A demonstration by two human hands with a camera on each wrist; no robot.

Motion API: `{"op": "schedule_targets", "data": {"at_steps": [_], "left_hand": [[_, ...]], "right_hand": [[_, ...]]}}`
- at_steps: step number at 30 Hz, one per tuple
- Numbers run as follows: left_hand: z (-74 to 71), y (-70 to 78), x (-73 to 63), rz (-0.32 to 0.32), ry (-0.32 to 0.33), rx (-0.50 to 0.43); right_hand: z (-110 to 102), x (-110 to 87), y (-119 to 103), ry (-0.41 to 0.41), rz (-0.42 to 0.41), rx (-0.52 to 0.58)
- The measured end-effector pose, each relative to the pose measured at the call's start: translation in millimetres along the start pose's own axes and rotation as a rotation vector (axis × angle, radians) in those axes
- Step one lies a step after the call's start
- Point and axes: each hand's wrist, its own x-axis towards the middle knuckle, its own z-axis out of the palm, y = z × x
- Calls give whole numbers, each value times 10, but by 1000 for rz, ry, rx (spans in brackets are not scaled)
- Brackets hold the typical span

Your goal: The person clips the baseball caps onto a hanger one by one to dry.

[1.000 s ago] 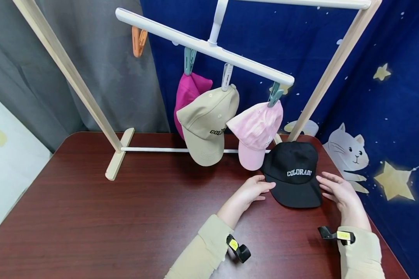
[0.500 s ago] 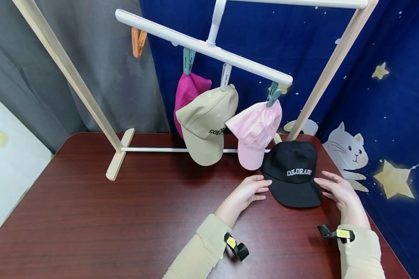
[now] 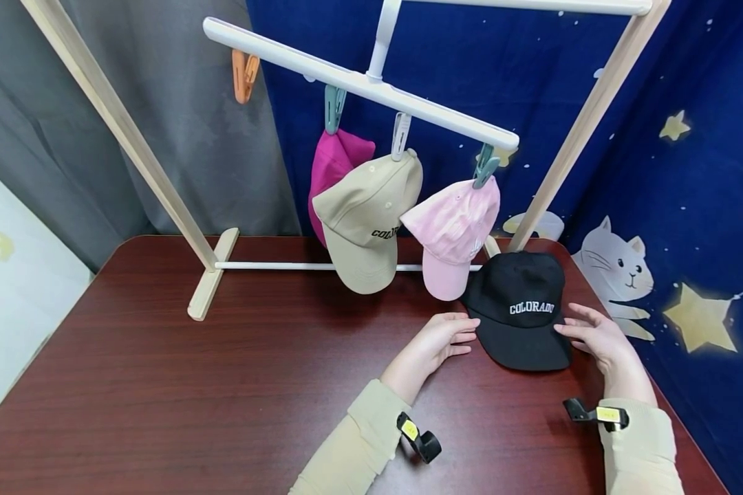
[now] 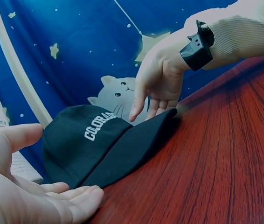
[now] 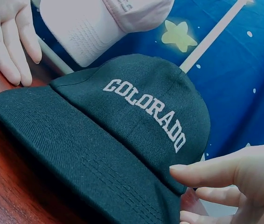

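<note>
A black baseball cap (image 3: 523,302) lettered COLORADO rests on the table (image 3: 223,399), its brim toward me. At its left side is my left hand (image 3: 436,344), fingers extended; the left wrist view shows the fingertips (image 4: 92,193) low beside the brim. My right hand (image 3: 600,340) is at the cap's right side, its thumb tip (image 5: 181,173) against the cap where crown and brim meet, the other fingers loosely extended. Just left of it, a pale pink cap (image 3: 458,220) hangs from a teal clothespin (image 3: 486,167).
A white bar (image 3: 359,82) hangs from a wooden rack. Also clipped to it are a beige cap (image 3: 371,213), by a white clothespin (image 3: 400,136), and a magenta cap (image 3: 334,165). An orange clothespin (image 3: 245,75) holds nothing. The right wooden post (image 3: 585,130) rises behind the black cap.
My right thumb has moved slightly left onto the black cap's side. The left hand has drawn back slightly to the left. The black cap has barely shifted.
</note>
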Motion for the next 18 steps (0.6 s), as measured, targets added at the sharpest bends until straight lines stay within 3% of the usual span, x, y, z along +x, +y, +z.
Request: {"op": "schedule_targets", "data": {"at_steps": [5,18], "left_hand": [[17,13,-12,-10,6,-6],[10,17,-34,4,16,-49]], "right_hand": [[39,-85,-77,-7,8,-25],[22,-68,-48,-16,-1,-36]]}}
